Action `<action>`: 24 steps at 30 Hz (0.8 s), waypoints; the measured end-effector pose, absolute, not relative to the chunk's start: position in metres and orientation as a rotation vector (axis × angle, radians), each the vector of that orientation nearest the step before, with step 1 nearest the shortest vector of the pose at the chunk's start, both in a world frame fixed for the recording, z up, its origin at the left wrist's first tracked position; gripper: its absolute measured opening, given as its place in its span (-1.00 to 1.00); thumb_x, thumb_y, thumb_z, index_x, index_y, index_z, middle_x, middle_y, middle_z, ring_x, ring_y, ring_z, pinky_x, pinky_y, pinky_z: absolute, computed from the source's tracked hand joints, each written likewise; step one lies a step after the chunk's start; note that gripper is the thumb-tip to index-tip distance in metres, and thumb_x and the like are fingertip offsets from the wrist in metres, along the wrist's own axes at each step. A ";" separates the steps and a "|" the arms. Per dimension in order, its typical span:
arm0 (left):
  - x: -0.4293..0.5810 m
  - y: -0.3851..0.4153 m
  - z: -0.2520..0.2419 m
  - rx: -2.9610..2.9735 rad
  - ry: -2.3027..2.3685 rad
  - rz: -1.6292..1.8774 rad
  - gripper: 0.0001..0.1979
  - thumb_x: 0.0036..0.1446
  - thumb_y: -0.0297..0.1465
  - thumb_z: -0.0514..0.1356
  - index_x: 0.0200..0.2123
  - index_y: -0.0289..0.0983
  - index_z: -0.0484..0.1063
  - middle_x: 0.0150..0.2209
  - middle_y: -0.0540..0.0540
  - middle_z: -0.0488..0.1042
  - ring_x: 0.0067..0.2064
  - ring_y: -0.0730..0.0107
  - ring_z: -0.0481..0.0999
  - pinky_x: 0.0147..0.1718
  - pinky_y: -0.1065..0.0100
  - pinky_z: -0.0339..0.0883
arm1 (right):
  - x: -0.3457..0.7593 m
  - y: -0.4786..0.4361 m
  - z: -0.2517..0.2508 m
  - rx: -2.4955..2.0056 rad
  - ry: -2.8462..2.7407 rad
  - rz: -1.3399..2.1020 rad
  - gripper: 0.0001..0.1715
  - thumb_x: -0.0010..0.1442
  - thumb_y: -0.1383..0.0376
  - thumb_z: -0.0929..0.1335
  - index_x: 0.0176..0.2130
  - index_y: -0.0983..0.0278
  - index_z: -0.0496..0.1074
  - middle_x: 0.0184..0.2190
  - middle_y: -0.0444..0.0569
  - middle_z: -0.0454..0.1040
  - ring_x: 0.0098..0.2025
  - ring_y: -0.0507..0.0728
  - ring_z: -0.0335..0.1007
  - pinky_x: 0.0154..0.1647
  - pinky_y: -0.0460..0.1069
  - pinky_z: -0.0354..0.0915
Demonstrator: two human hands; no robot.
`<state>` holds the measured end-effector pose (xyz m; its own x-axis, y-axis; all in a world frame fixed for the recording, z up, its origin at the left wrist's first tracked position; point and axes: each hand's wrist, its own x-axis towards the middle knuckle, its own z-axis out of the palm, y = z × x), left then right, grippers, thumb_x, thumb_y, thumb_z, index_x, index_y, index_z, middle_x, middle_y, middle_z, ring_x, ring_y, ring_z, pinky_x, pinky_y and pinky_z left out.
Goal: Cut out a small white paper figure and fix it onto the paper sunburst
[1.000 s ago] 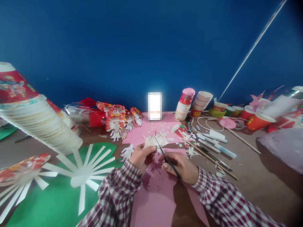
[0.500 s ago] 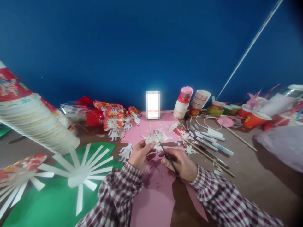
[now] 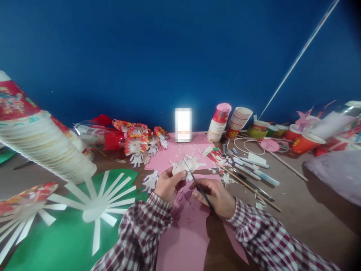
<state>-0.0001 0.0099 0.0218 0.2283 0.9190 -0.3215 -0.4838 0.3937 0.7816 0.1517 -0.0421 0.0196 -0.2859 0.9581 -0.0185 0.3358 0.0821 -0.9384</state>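
Note:
My left hand (image 3: pixel 168 185) pinches a small white paper piece (image 3: pixel 184 165) with drawn dark lines, holding it above pink paper. My right hand (image 3: pixel 216 194) is closed around dark-handled scissors (image 3: pixel 203 194). Their thin blade points up and left, across the face of the white piece. Fingers hide part of the handle. Below both hands lies a pink sheet (image 3: pixel 186 233) with dark pen marks. A white cut-out figure (image 3: pixel 150 181) rests just left of my left hand.
Left are a green sheet (image 3: pixel 56 241), a cup with fanned-out strips (image 3: pixel 97 209) and a tall cup stack (image 3: pixel 53 146). Decorated cut-out figures (image 3: pixel 137 145) stand behind. Markers (image 3: pixel 248 169), a wooden stick (image 3: pixel 262 195), paper scraps and more cup stacks (image 3: pixel 239 120) are at right.
The white paper piece has turned slightly in my left hand. Both hands otherwise keep nearly the same place, and the whole view has shifted a little.

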 end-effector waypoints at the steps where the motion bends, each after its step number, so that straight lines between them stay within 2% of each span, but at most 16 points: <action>1: 0.000 0.010 0.022 0.593 0.866 1.052 -0.77 -0.31 -0.46 0.33 -0.48 -0.36 0.40 -0.56 0.03 0.39 -0.58 0.62 0.33 -0.58 0.53 0.25 | 0.151 -0.042 0.019 -1.286 -1.697 1.210 -0.74 0.05 0.19 0.32 -0.28 0.31 0.34 -0.65 -0.23 0.12 -0.63 -0.08 -0.01 -0.62 -0.17 0.00; 10: 0.003 0.007 0.020 0.534 0.799 1.045 -0.79 -0.27 -0.47 0.31 -0.46 -0.36 0.39 -0.58 0.05 0.37 -0.59 0.64 0.32 -0.58 0.54 0.26 | 0.149 -0.043 0.018 -1.257 -1.641 1.225 -0.74 0.07 0.19 0.31 -0.26 0.30 0.32 -0.64 -0.23 0.13 -0.63 -0.08 0.01 -0.63 -0.17 0.01; 18: -0.002 0.008 0.027 0.644 0.884 0.980 -0.75 -0.32 -0.44 0.33 -0.47 -0.35 0.39 -0.60 0.04 0.35 -0.60 0.62 0.30 -0.67 0.56 0.19 | 0.153 -0.041 0.022 -1.266 -1.742 1.192 -0.73 0.06 0.16 0.31 -0.29 0.32 0.34 -0.64 -0.23 0.08 -0.61 -0.08 -0.07 -0.62 -0.16 -0.04; 24: -0.006 0.009 0.022 0.553 0.797 0.859 -0.82 -0.24 -0.48 0.29 -0.47 -0.37 0.39 -0.57 0.01 0.37 -0.58 0.63 0.32 -0.65 0.59 0.23 | 0.157 -0.039 0.027 -1.233 -1.787 1.264 -0.68 0.06 0.14 0.31 -0.28 0.35 0.35 -0.65 -0.23 0.10 -0.61 -0.08 -0.05 -0.63 -0.17 -0.07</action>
<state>-0.0060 0.0088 0.0216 0.4044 0.8293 -0.3857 -0.4473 0.5471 0.7075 0.1566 -0.0386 0.0266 -0.3729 0.9274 -0.0279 0.3353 0.1067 -0.9360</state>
